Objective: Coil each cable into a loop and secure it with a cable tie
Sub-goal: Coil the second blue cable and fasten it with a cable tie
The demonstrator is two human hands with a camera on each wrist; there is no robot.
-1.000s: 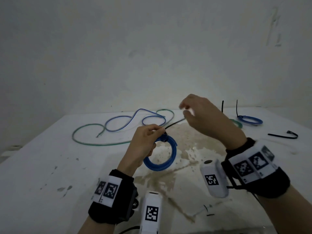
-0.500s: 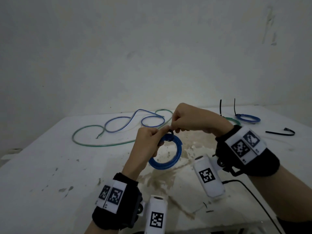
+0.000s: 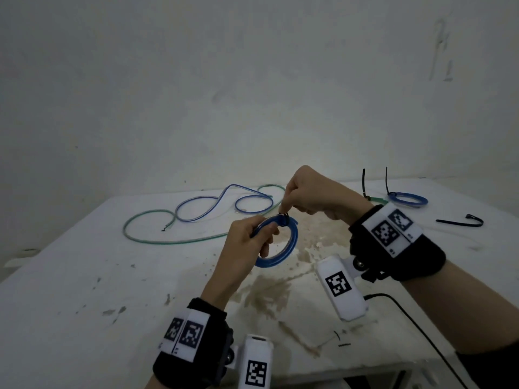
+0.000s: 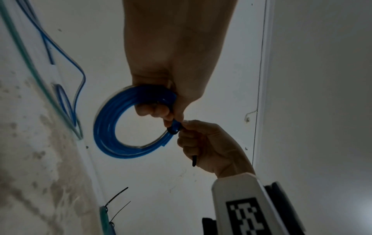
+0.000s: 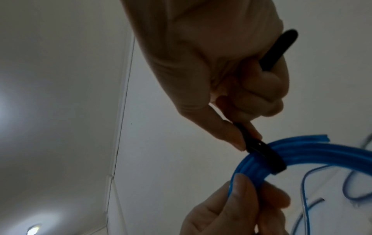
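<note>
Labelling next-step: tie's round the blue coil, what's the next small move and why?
Probably pull the black cable tie tail further through. The right hand pinches it at the head, the left hand grips the blue coil, and the band already wraps the strands.

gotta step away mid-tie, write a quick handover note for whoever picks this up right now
Left hand grips the blue coil above the table.
Right hand pinches the black cable tie, already wrapped round the coil; its tail runs through the fist.
Done: two tied coils lie far right, tails upright.
Left: finish this tie, then coil the loose blue cable and green cable, far left. One spare tie lies on the right.
</note>
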